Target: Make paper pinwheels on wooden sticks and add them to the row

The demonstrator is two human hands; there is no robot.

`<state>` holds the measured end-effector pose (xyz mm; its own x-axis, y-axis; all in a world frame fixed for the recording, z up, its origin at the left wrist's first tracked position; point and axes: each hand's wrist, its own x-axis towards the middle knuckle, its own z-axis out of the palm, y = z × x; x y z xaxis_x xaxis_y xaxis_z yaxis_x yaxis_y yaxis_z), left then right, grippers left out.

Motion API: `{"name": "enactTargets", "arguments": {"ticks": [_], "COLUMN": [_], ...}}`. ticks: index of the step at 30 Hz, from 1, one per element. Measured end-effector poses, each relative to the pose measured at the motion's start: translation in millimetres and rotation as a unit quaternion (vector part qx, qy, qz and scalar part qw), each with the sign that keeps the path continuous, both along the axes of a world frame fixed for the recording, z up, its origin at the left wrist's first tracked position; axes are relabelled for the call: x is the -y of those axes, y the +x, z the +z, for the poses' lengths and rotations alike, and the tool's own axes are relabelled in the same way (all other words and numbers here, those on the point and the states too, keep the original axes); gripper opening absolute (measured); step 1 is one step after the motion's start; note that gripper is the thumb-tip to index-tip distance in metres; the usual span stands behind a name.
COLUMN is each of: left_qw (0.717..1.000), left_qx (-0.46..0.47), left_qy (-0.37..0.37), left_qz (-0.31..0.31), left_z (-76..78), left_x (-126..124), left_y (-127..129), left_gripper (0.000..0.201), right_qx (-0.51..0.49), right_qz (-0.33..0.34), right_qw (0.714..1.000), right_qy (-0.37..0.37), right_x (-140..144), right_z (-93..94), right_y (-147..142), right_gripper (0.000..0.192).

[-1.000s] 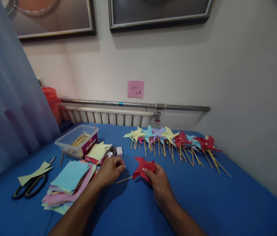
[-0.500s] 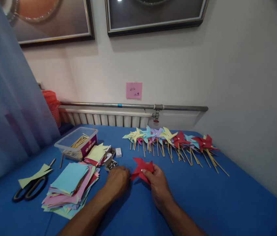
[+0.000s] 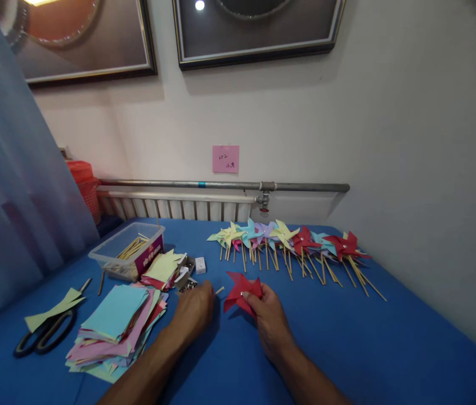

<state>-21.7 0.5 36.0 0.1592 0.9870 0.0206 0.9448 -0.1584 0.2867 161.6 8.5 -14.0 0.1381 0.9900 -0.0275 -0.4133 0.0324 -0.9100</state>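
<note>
1 red paper pinwheel head [image 3: 233, 293] is pinched in the right hand [image 3: 270, 318], over the flat blue tabletop [image 3: 339, 337]. Beside it, the left hand [image 3: 194, 308] is curled around a thin pale wooden stick [image 3: 220, 290], near a small open cardboard box [image 3: 182, 278] of shiny metal pieces [image 3: 188, 286].

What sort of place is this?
Perhaps an indoor craft corner, whether at home or in a workshop I can't tell: pinwheels in a row, a stack of coloured paper and a tub of sticks.

the left hand [image 3: 196, 307] hides part of a stick [image 3: 220, 290].
</note>
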Motion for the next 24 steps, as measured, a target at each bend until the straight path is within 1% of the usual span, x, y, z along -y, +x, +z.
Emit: {"name": "enactTargets", "arguments": {"ticks": [2, 5, 6, 8, 11, 13, 15, 17, 20, 24], "left_qw": [0.997, 0.978, 0.966, 0.933, 0.885, 0.867, 0.858, 0.856, 0.862, 0.859], "left_qx": [0.075, 0.211, 0.259, 0.352, 0.448, 0.478, 0.491, 0.497, 0.493, 0.492], "left_qy": [0.007, -0.003, -0.02, -0.07, -0.129, -0.143, -0.15, -0.141, -0.12, -0.139], "left_qz": [0.02, 0.003, -0.008, -0.019, -0.012, -0.01, -0.011, -0.007, 0.0, 0.009], "left_z": [-0.4, -4.5, -6.7, -11.5, -16.8, -18.2, -18.7, -18.9, -18.8, -15.6], "left_x": [-3.7, -8.2, -9.2, -10.6, -11.2, -10.8, -10.0, -9.3, -8.9, -8.0], "left_y": [-4.7, -7.4, -6.8, -4.0, 1.5, 4.3, 6.2, 7.2, 7.9, 8.9], "left_gripper": [0.022, 0.015, 0.016, 0.016, 0.011, 0.008, 0.009, 0.013, 0.016, 0.013], "right_qx": [-0.001, 0.008, 0.011, 0.019, 0.037, 0.048, 0.052, 0.052, 0.048, 0.053], "right_qz": [0.005, 0.026, 0.03, 0.031, 0.032, 0.027, 0.023, 0.023, 0.029, 0.03], "right_qw": [1.0, 1.0, 0.999, 0.999, 0.999, 0.998, 0.998, 0.998, 0.998, 0.998], "right_qy": [0.0, 0.007, 0.009, 0.005, -0.002, -0.005, -0.005, -0.005, -0.008, -0.004], "right_x": [0.6, 2.7, 3.4, 4.3, 4.3, 4.0, 3.9, 4.0, 4.2, 4.1], "right_z": [-0.2, 0.0, 0.2, 0.9, 2.0, 2.7, 3.5, 4.7, 6.8, 7.6], "right_y": [-1.0, -2.7, -3.1, -3.4, -2.7, -2.2, -2.2, -2.8, -3.8, -3.6], "right_gripper": [0.038, 0.036, 0.035, 0.035, 0.035, 0.034, 0.034, 0.035, 0.036, 0.036]}}
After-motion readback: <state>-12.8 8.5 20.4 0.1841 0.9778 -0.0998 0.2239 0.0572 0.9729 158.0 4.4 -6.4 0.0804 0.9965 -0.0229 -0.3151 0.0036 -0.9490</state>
